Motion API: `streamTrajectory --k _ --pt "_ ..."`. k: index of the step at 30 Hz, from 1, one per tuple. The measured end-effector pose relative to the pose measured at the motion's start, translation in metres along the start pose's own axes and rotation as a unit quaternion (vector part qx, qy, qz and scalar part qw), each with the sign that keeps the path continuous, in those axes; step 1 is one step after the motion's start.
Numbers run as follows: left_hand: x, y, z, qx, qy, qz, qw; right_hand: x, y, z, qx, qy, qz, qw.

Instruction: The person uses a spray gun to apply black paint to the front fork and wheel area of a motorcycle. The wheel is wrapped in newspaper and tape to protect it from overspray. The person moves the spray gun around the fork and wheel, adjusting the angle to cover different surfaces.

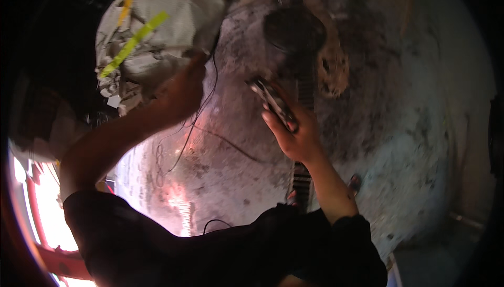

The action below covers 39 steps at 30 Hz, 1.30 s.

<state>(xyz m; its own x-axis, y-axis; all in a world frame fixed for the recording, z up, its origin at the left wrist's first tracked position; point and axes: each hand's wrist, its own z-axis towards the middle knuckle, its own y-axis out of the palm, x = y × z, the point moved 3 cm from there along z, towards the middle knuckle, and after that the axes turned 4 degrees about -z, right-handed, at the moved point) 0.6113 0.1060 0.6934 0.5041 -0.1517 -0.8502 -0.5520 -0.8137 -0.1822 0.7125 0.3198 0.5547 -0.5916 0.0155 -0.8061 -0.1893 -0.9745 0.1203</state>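
Hand tool (271, 98): since it has a metallic gleam along its length, it is probably stiff and fairly dense, yet light enough for one hand; smooth metal might slip.
Where the tool is: in the right hand (300, 137), above the floor (409, 145) and well apart from the sack (176, 11); its exact kind is too blurred to tell.
Tool hold: best around the rear half, where the right hand has it, leaving the front end free.
Right fingers: wrapped around the tool, thumb along the near side.
Sack handling: pale, creased and bulky, so likely soft outside; its weight cannot be judged. A gathered fold should give the surest hold.
Left fingers: at the sack's lower right edge; whether they grip it, I cannot tell.
Left arm: elbow bent out wide, forearm slanting up and right to the left hand (184, 94).
Right arm: forearm rising up and left from a dark sleeve (354, 234).
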Motion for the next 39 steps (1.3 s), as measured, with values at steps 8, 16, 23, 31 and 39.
streamTrajectory --k 8,16,23,31,39 --pt "0.09 -0.04 0.001 -0.065 0.019 -0.567 0.821 -0.062 -0.067 0.047 -0.058 0.006 0.013 0.998" --pt "0.196 0.018 -0.016 0.042 0.023 -0.806 0.59 -0.175 -0.033 0.1 -0.048 -0.044 -0.006 0.998" --pt "0.199 0.064 -0.005 0.194 -0.071 -0.819 0.535 -0.268 0.044 0.147 -0.031 -0.093 -0.11 0.989" --pt "0.306 0.023 0.068 0.153 0.13 -0.879 0.432 -0.305 0.128 0.15 -0.062 -0.139 -0.071 0.986" --pt "0.387 0.114 0.021 0.058 -0.156 -0.914 0.371 -0.296 0.135 0.195 -0.057 -0.164 -0.185 0.967"
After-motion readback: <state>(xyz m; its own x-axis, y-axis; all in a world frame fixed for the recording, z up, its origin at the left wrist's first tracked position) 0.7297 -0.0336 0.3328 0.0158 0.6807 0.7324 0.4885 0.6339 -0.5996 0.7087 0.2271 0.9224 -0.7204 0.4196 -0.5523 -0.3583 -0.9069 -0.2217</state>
